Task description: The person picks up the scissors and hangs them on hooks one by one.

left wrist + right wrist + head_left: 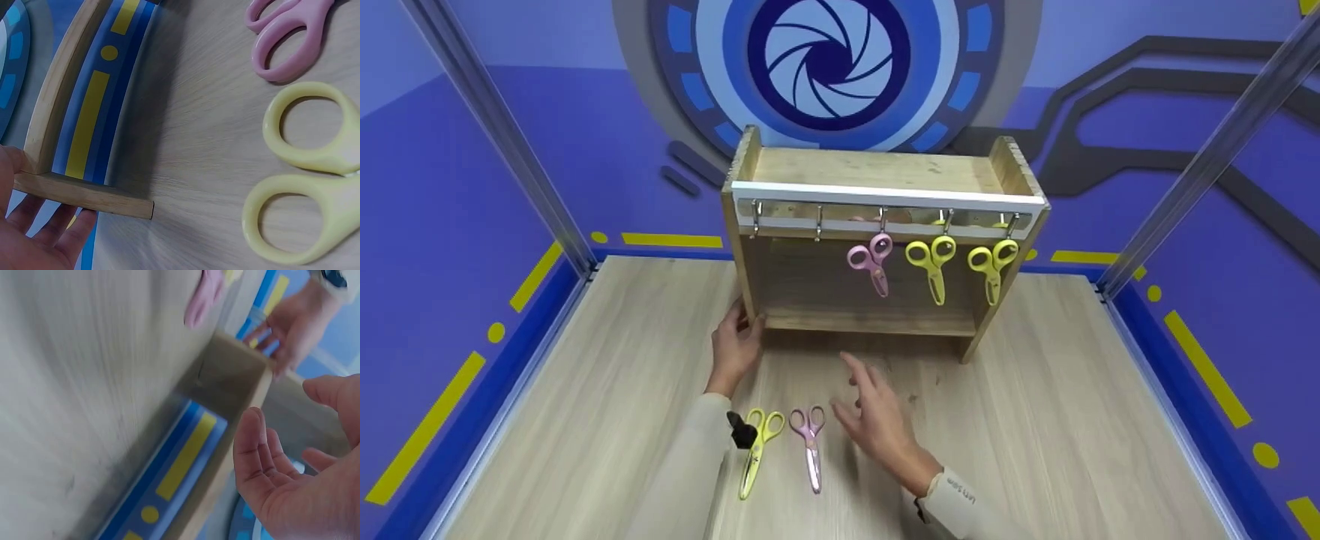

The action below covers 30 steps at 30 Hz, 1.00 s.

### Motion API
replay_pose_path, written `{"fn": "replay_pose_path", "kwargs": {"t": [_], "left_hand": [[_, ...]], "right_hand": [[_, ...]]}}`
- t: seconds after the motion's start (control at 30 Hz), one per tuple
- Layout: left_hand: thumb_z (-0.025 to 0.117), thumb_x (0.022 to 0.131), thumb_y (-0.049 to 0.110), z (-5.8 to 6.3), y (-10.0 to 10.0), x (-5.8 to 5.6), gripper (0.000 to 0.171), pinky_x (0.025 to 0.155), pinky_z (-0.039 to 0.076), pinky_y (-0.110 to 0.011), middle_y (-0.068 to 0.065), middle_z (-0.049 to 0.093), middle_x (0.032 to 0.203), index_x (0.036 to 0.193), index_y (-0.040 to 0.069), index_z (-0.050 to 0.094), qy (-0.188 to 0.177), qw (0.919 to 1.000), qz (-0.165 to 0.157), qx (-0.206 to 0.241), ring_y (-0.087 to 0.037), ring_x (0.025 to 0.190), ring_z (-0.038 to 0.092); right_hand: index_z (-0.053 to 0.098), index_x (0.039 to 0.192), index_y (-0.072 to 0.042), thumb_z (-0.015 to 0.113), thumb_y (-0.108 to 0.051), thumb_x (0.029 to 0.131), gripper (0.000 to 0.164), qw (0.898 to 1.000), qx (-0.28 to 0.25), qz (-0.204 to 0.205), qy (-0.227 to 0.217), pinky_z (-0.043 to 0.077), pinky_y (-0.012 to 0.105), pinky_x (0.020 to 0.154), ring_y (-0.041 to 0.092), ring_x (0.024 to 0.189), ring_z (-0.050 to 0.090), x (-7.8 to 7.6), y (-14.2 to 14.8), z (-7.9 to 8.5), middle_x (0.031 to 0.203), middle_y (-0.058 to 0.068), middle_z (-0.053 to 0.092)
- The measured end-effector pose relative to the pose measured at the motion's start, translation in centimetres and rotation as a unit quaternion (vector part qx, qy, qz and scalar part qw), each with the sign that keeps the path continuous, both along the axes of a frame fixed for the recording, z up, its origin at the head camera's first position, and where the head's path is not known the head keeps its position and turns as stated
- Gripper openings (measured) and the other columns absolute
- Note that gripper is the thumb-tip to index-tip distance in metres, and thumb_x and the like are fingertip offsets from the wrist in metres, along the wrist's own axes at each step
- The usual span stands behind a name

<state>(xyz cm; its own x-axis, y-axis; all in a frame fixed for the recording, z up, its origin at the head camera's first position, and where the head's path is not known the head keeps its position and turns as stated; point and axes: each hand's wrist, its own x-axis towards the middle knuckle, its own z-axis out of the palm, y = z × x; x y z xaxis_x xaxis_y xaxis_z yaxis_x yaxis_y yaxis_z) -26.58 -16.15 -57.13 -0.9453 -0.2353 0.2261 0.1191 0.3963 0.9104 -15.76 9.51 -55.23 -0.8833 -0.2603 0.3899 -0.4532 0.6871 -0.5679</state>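
Observation:
A wooden shelf rack (877,169) with a white hook rail (810,193) stands at the back of the table. My left hand (735,349) holds the lower end of its left side board (84,194), thumb on one side and fingers on the other. In front of the rack hovers my right hand (881,420), holding nothing, its fingers loosely bent in the right wrist view. Between my forearms lie yellow scissors (756,457) and pink scissors (812,450), handles toward the rack.
On the rail hang pink scissors (876,262), yellow scissors (934,266) and a second yellow pair (994,270) at the right end. The two left hooks (756,217) carry nothing. Blue-purple walls with metal posts (502,135) enclose the wooden table (1080,420).

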Motion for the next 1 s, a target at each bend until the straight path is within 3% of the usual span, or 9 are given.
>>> {"fn": "replay_pose_path", "kwargs": {"t": [0.13, 0.3, 0.47, 0.73, 1.0], "left_hand": [[0.064, 0.103, 0.018, 0.1, 0.0, -0.1, 0.051, 0.103, 0.052, -0.052, -0.022, 0.059, 0.141, 0.151, 0.008, 0.049, -0.009, 1.0, -0.002, -0.001, -0.038, 0.126, 0.061], [0.064, 0.103, 0.018, 0.2, -0.1, -0.1, 0.053, 0.103, 0.052, -0.05, -0.021, 0.059, 0.141, 0.152, 0.008, 0.048, -0.012, 0.9999, -0.003, 0.003, -0.037, 0.127, 0.06], [0.064, 0.103, 0.017, 0.0, -0.1, 0.0, 0.052, 0.103, 0.052, -0.051, -0.022, 0.059, 0.142, 0.151, 0.007, 0.049, -0.01, 0.9999, -0.001, 0.005, -0.038, 0.126, 0.061], [0.065, 0.102, 0.017, -0.1, -0.1, -0.1, 0.055, 0.101, 0.053, -0.05, -0.024, 0.061, 0.138, 0.152, 0.004, 0.047, -0.004, 1.0, 0.004, -0.002, -0.038, 0.124, 0.063], [0.065, 0.102, 0.016, -0.1, 0.0, -0.2, 0.055, 0.103, 0.052, -0.051, -0.025, 0.06, 0.138, 0.152, 0.003, 0.046, -0.007, 1.0, 0.006, -0.002, -0.039, 0.125, 0.062]], "right_hand": [[0.05, 0.148, -0.019, 0.078, -0.026, 0.093, 0.062, 0.999, 0.04, 0.018, -0.011, 0.054, 0.026, 0.06, 0.017, 0.078, 0.066, 0.9, -0.9, -1.0, 0.116, 0.007, 0.064], [0.064, 0.132, -0.018, 0.081, -0.027, 0.088, 0.048, 0.995, 0.1, 0.022, -0.002, 0.047, 0.024, 0.055, 0.009, 0.073, 0.055, 1.6, -2.1, -1.9, 0.103, 0.001, 0.063], [0.07, 0.119, -0.019, 0.082, -0.029, 0.086, 0.036, 0.988, 0.143, 0.036, -0.035, 0.044, 0.025, 0.053, 0.008, 0.07, 0.053, 2.2, -3.0, -2.7, 0.093, -0.003, 0.06], [0.069, 0.119, -0.02, 0.082, -0.03, 0.083, 0.04, 0.978, 0.184, 0.055, -0.087, 0.041, 0.029, 0.049, 0.01, 0.067, 0.05, 2.8, -3.8, -3.5, 0.086, -0.004, 0.055], [0.072, 0.118, -0.021, 0.083, -0.028, 0.083, 0.037, 0.968, 0.224, 0.051, -0.098, 0.04, 0.027, 0.047, 0.009, 0.068, 0.048, 3.0, -4.4, -4.1, 0.086, -0.004, 0.057]]}}
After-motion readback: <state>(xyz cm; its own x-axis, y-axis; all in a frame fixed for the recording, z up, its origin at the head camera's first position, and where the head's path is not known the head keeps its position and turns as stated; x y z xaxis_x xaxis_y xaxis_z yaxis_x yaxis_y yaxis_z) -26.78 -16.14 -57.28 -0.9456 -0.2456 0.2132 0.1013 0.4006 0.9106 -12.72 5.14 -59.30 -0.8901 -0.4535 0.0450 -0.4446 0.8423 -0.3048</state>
